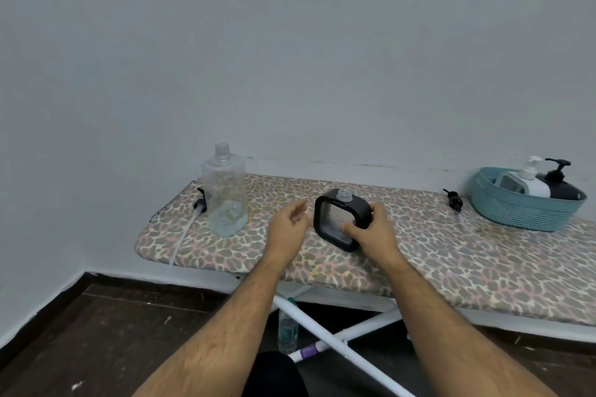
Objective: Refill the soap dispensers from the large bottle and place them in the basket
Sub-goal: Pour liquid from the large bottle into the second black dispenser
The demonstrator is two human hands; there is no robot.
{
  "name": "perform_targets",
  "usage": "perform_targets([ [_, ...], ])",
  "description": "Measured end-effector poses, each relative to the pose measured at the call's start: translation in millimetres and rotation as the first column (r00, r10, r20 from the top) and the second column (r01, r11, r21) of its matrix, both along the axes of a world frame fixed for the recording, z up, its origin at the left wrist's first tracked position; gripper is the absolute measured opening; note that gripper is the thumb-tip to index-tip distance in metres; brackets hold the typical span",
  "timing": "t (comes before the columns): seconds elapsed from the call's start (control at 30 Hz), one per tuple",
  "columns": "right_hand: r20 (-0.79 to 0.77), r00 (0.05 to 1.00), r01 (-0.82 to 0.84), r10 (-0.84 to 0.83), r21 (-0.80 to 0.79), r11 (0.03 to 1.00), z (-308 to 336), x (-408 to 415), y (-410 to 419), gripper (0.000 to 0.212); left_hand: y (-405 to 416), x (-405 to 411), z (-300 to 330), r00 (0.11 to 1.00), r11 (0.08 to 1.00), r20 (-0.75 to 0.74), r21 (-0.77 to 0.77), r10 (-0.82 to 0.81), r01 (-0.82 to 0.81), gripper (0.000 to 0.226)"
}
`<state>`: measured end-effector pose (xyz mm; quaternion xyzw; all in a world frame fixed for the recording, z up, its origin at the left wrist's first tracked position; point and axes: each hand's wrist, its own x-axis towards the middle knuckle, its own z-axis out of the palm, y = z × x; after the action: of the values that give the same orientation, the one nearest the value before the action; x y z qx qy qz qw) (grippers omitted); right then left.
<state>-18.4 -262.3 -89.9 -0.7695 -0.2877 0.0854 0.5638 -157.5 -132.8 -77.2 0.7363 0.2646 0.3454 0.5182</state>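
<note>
A black square soap dispenser (338, 219) with a clear textured window and an uncapped neck stands in the middle of the leopard-print board. My right hand (374, 232) grips its right side and lower front. My left hand (287, 226) hovers just left of it, fingers apart and holding nothing. The large clear bottle (224, 193), capless and nearly drained, stands upright at the board's left end. A teal basket (522, 209) at the far right holds a white dispenser (529, 185) and a black dispenser (561, 187), both with pumps on.
A black pump with a long tube (193, 219) lies left of the large bottle. Another black pump (453, 200) lies beside the basket. The ironing board (451, 255) stands against a white wall. A small water bottle (287, 329) stands on the floor between the board's legs.
</note>
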Motion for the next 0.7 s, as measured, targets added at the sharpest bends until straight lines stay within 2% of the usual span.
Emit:
perform_targets([
  [0.13, 0.048, 0.999, 0.016, -0.015, -0.021, 1.0, -4.7, -4.6, 0.7, 0.048, 9.5, -21.2, 5.0, 0.974, 0.973, 0.093, 0.085, 0.207, -0.215, 0.028],
  [0.27, 0.098, 0.993, 0.073, -0.068, -0.048, 0.996, -5.5, -10.8, 2.9, 0.047, 27.4, -44.0, 6.6, 0.86, 0.849, 0.202, 0.167, 0.468, -0.501, 0.023],
  [0.37, 0.125, 0.988, 0.1, -0.092, -0.058, 0.993, -8.6, -15.5, 3.8, 0.048, 47.0, -57.0, 7.8, 0.739, 0.71, 0.217, 0.205, 0.638, -0.673, 0.044],
  [0.43, 0.135, 0.986, 0.102, -0.094, -0.05, 0.994, -9.6, -17.4, 3.4, 0.048, 60.0, -64.3, 8.8, 0.691, 0.664, 0.195, 0.19, 0.696, -0.723, 0.066],
  [0.5, 0.138, 0.986, 0.097, -0.091, -0.031, 0.995, -10.7, -18.8, 2.5, 0.048, 72.7, -69.6, 8.3, 0.713, 0.695, 0.14, 0.163, 0.687, -0.701, 0.083],
  [0.57, 0.136, 0.987, 0.092, -0.09, -0.009, 0.996, -12.6, -20.3, 2.7, 0.05, 82.3, -72.4, 8.9, 0.774, 0.764, 0.094, 0.121, 0.627, -0.634, 0.091],
  [0.63, 0.135, 0.986, 0.094, -0.095, 0.013, 0.995, -15.1, -20.9, 3.6, 0.053, 88.7, -73.0, 10.1, 0.827, 0.822, 0.094, 0.088, 0.555, -0.562, 0.089],
  [0.7, 0.137, 0.985, 0.099, -0.101, 0.02, 0.995, -16.4, -20.7, 4.4, 0.056, 90.7, -71.6, 11.4, 0.871, 0.87, 0.117, 0.076, 0.477, -0.487, 0.076],
])
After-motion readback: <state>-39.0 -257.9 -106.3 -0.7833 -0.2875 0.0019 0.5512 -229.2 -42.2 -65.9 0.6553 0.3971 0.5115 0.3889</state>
